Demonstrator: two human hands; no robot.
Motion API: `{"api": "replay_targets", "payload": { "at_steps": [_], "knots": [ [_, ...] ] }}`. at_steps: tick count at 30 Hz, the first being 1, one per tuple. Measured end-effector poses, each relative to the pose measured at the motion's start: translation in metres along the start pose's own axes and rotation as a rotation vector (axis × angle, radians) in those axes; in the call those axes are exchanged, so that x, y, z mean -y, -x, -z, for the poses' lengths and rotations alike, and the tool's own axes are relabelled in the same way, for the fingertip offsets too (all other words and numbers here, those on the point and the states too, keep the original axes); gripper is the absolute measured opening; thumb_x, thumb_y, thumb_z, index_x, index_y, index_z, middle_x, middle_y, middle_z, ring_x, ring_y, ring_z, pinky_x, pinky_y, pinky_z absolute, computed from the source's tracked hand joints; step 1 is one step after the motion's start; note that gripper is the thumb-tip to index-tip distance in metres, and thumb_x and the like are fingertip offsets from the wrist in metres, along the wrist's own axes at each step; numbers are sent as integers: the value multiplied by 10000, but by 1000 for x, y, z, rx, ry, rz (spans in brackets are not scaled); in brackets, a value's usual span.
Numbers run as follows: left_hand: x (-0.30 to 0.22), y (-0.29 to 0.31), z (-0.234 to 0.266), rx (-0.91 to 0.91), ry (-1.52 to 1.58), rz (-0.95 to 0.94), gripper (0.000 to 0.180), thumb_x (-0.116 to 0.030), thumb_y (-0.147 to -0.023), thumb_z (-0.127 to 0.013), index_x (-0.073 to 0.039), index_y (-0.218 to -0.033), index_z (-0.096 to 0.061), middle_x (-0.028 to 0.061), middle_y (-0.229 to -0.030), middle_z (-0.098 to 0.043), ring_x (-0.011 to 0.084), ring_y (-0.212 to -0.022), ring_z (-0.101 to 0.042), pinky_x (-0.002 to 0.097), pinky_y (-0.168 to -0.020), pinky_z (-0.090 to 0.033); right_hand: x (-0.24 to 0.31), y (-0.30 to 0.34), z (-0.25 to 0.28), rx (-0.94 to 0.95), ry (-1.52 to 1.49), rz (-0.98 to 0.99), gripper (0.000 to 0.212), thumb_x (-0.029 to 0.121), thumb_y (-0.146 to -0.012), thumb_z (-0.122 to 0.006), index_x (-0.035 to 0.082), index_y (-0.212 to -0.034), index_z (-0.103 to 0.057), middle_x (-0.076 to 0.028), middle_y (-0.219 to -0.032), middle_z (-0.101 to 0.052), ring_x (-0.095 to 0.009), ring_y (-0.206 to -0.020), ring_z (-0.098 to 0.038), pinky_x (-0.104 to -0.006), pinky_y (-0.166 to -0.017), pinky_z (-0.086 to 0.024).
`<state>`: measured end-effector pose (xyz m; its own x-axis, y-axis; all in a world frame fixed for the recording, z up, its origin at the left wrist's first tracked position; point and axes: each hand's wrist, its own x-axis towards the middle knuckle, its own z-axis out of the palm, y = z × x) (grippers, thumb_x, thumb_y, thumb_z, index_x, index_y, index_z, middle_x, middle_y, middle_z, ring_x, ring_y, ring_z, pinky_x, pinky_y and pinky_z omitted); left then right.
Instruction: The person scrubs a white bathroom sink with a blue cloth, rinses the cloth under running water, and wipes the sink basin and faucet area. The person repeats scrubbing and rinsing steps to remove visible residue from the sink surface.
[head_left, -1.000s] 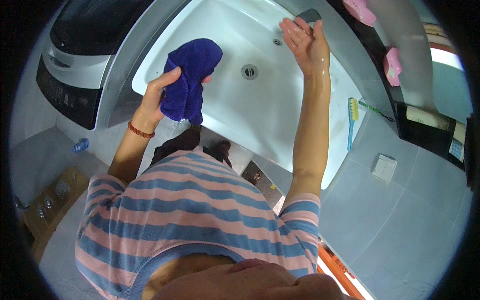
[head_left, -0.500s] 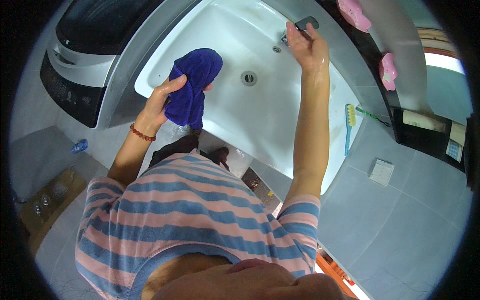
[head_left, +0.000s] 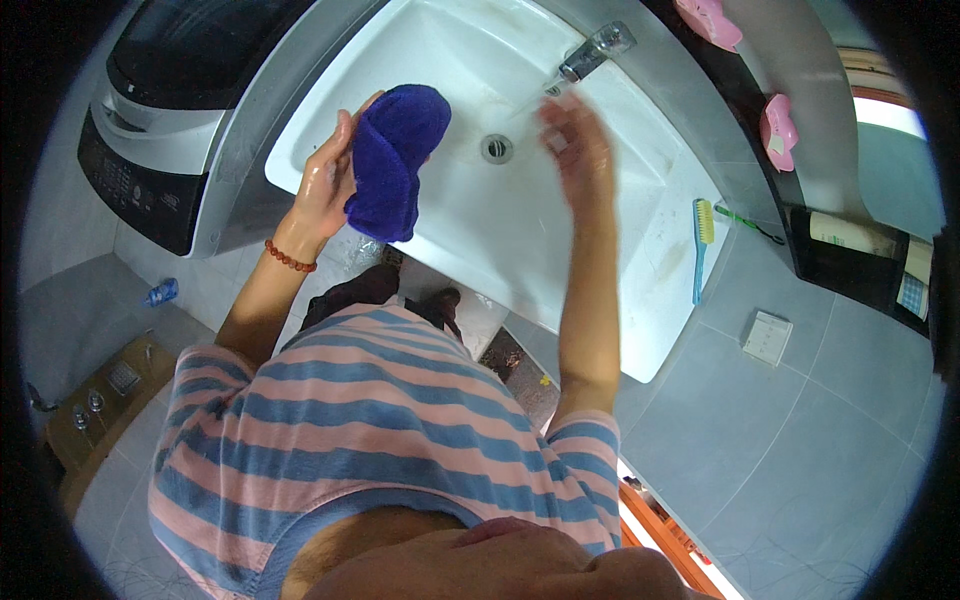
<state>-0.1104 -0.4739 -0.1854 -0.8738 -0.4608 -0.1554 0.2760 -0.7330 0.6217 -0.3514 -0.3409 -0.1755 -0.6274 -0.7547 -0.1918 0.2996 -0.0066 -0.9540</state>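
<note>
My left hand (head_left: 328, 182) grips a folded dark blue cloth (head_left: 393, 158) over the front left edge of a white sink (head_left: 640, 250). A red bead bracelet sits on that wrist. My right hand (head_left: 572, 142) is blurred, fingers apart, holding nothing, hovering over the basin just below the metal tap (head_left: 596, 50). A thin stream of water falls from the tap toward the hand. The drain (head_left: 497, 148) lies between the two hands.
A washing machine (head_left: 170, 110) stands left of the sink. A blue and yellow brush (head_left: 701, 245) lies on the sink's right rim, a green toothbrush (head_left: 745, 222) beside it. Pink items (head_left: 778, 133) sit on the dark shelf. Grey tiles cover the wall and floor.
My right hand has come off the tap and dropped below the spout, and water now runs. My left hand has lifted the blue cloth slightly toward the basin.
</note>
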Motion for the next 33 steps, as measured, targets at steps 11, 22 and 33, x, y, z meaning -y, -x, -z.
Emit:
{"api": "replay_targets", "payload": {
  "at_steps": [11,22,33],
  "knots": [
    [12,-28,-24,-47,-636,-199,555,-187,-683,-743,-138,-1165,-473,50,-1127,-472,161,-1075,-471,293,-902,-426,-53,90,-73,58,199,-30,560,210,-736,-695,-4,-1186,-442,-104,-1043,-565,-178,-909,-549,-293,-825,-438],
    [7,-52,-18,90,-843,-103,258,-178,-716,-720,-82,-899,-566,-13,-780,-540,85,-767,-553,196,-663,-466,-9,114,43,-525,-8,275,323,173,-880,-532,-30,-1130,-526,-130,-1062,-593,-230,-950,-582,-350,-859,-461],
    [113,-54,-55,490,-1052,487,397,-239,-831,-595,-64,-1175,-502,107,-1068,-555,195,-979,-524,321,-864,-430,130,172,57,-705,-79,705,440,297,-889,-507,-32,-1179,-460,-203,-1123,-541,-308,-971,-574,-437,-822,-508]
  ]
}}
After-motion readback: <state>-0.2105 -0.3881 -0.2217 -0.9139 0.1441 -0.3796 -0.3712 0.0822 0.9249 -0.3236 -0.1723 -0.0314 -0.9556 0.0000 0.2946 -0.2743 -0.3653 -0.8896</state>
